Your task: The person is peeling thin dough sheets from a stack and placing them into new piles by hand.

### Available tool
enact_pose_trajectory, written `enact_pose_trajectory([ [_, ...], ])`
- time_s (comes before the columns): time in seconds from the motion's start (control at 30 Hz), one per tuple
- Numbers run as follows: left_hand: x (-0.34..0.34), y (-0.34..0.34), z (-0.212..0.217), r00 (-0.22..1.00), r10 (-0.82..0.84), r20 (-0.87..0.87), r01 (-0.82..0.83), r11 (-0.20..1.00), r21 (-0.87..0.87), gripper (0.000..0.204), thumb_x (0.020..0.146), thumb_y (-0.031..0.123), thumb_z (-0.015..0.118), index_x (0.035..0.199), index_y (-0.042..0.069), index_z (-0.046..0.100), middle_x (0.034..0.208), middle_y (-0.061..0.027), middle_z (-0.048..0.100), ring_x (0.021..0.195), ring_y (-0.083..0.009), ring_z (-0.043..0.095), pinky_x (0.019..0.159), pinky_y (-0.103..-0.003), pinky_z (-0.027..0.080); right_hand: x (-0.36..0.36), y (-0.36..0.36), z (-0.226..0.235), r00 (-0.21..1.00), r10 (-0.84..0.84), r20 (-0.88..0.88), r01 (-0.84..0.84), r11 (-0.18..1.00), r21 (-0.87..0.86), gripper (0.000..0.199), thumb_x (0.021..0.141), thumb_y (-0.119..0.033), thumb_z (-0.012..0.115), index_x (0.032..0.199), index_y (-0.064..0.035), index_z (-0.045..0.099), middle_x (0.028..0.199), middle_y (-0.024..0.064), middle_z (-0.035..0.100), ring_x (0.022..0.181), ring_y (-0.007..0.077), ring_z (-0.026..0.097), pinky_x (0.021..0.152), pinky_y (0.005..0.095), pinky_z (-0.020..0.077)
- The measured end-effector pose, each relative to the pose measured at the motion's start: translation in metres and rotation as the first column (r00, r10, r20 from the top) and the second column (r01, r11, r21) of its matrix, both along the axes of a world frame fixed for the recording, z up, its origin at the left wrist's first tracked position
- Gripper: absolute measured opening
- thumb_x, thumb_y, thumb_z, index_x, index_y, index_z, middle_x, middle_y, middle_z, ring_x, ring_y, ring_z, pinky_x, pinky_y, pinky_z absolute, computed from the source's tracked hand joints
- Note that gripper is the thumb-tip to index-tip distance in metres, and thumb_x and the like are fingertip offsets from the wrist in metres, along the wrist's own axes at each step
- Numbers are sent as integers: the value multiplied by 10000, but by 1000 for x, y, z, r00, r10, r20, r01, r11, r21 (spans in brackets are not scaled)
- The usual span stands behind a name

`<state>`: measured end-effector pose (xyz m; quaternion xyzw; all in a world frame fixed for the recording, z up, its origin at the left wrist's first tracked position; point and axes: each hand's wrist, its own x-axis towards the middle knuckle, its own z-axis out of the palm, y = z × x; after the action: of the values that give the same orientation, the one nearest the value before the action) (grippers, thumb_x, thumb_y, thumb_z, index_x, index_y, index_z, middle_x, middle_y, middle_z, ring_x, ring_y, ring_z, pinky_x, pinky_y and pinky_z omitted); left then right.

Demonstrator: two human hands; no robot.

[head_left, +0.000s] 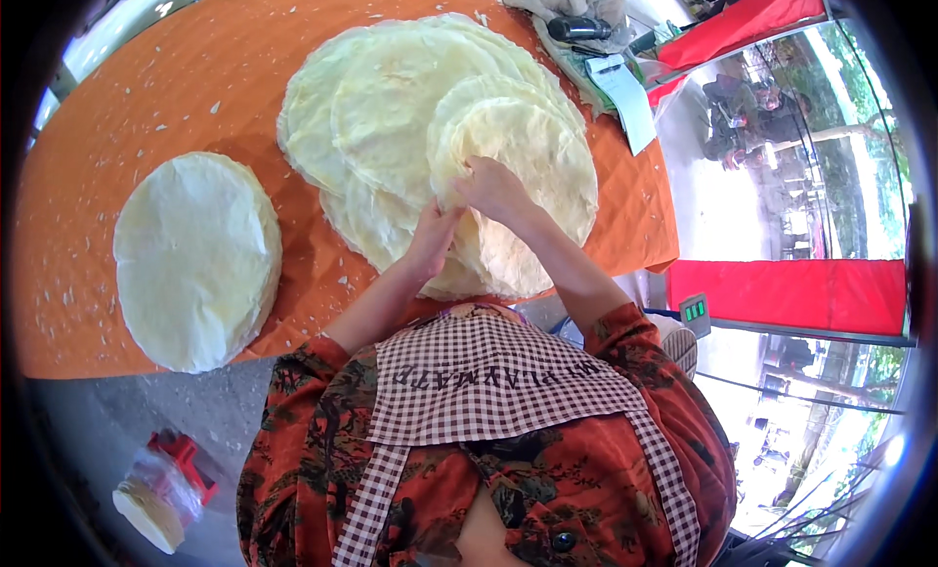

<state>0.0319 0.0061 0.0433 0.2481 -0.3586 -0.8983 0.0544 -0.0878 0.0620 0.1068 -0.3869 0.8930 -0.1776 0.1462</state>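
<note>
At the centre of the frame my right hand [491,189] rests on the top pale round wrapper sheet [532,152], its grip pinching the sheet's near edge. My left hand [430,237] sits just below it, its grip closed on the edge of the same sheet. The sheet tops a spread of overlapping wrapper rounds [391,108] on the orange desk [147,98]. A neat wrapper stack [195,259] lies at the left, well apart. A grey cloth [567,0] lies at the top.
</note>
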Motion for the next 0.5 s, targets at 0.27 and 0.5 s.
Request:
enact_pose_trajectory([
  [0.27, -6, 17, -2, 985, 125, -117, -134, 988, -73, 240, 912, 90, 480, 1142, 30, 512, 962, -41, 604, 809, -131, 578, 664, -284, 480, 13, 24, -1, 988, 126, -88, -115, 986, 117, 223, 765, -175, 530, 799, 41, 576, 818, 263, 606, 806, 416, 598, 723, 478, 464],
  [0.5, -9, 21, -13, 993, 85, -81, -117, 792, -599, 311, 892, 81, 472, 1195, 11, 472, 975, -165, 609, 772, -235, 611, 654, -352, 489, -2, 3, 28, 993, 14, 114, -20, 998, 51, 383, 737, -297, 633, 877, 58, 605, 830, 279, 608, 789, 384, 623, 727, 454, 481],
])
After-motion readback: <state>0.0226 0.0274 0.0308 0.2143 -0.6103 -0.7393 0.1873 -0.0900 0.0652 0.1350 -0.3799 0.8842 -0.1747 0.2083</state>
